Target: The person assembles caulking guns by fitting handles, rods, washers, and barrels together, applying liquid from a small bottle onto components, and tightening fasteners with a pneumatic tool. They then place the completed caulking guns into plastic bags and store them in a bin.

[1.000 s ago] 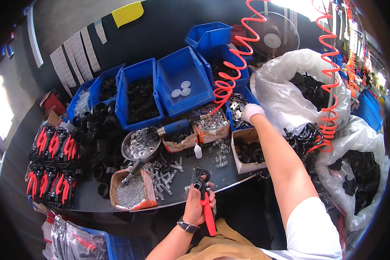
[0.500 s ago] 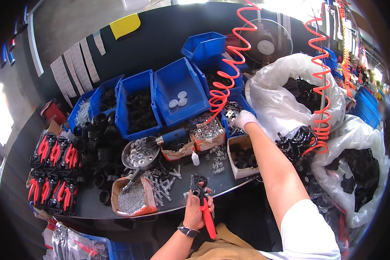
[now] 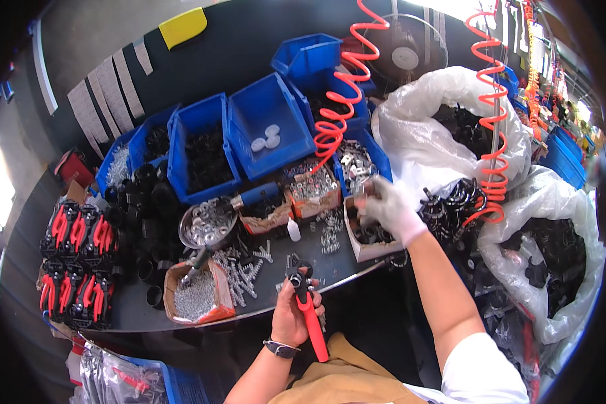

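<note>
Here we are at a crowded workbench (image 3: 269, 299), and the two hands are well apart. The left hand (image 3: 288, 322) is bare, with a watch (image 3: 281, 349) at the wrist, and its fingers are wrapped firmly around a red-handled tool (image 3: 314, 330). That tool sits right by the bench's near edge, in front of the brown apron (image 3: 340, 377), black head up and red handle slanting down towards the lap.

Over to the right hand (image 3: 392, 210), in a white glove! It's above the cardboard box (image 3: 376, 252) of black parts, just on the near side of a small blue bin (image 3: 382, 159) full of metal pieces. The fingers are a blur, so from here I can't tell whether they pinch anything.

Between the two, a little white bottle (image 3: 293, 230) stands upright, with loose springs (image 3: 244, 277) strewn to its left. Left again, a metal bowl (image 3: 188, 240) brims with washers (image 3: 212, 227), and in front of it there's an orange-and-white box (image 3: 217, 312) of tiny metal bits.

Far left, more red-and-black tools (image 3: 82, 232) are piled up. At the back, three white discs (image 3: 272, 143) lie in a big blue bin (image 3: 262, 111), with a coiled red hose (image 3: 330, 133) hanging beside it.
</note>
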Available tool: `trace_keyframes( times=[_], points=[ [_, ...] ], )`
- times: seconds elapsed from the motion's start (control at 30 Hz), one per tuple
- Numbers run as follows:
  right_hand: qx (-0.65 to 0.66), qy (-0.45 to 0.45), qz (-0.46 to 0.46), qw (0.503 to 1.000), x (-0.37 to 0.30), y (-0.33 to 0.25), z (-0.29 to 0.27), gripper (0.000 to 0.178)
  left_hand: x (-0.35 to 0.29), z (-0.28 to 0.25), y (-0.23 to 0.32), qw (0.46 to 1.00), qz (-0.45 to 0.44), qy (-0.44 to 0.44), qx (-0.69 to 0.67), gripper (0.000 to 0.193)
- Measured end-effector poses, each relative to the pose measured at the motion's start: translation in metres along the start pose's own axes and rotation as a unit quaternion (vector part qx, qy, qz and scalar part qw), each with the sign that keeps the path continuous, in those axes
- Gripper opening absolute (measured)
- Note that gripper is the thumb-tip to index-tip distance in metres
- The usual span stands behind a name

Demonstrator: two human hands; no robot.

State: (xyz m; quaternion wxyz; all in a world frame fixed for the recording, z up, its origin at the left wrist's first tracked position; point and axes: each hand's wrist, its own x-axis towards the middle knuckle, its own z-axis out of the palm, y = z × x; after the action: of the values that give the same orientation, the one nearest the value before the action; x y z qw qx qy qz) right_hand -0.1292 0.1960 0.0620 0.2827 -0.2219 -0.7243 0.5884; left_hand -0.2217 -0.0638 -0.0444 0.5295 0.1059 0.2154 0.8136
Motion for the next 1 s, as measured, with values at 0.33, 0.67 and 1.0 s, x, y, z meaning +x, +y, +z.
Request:
trace_keyframes(
  times=[0.33, 0.67, 1.0],
  points=[
    [0.419, -0.147, 0.236, 0.864, -0.172, 0.007, 0.072, 0.017, -0.031, 0.040, -0.034, 0.974, 0.091, 0.082, 0.189, 0.039],
    [0.400, -0.155, 0.234, 0.872, -0.181, 0.011, 0.055, 0.018, -0.044, 0.027, -0.029, 0.677, 0.288, 0.057, 0.675, 0.063],
    [-0.051, -0.088, -0.067, 0.993, -0.166, 0.001, 0.041, 0.035, -0.043, 0.021, -0.031, 0.956, 0.014, -0.005, 0.294, 0.083]
  ],
)
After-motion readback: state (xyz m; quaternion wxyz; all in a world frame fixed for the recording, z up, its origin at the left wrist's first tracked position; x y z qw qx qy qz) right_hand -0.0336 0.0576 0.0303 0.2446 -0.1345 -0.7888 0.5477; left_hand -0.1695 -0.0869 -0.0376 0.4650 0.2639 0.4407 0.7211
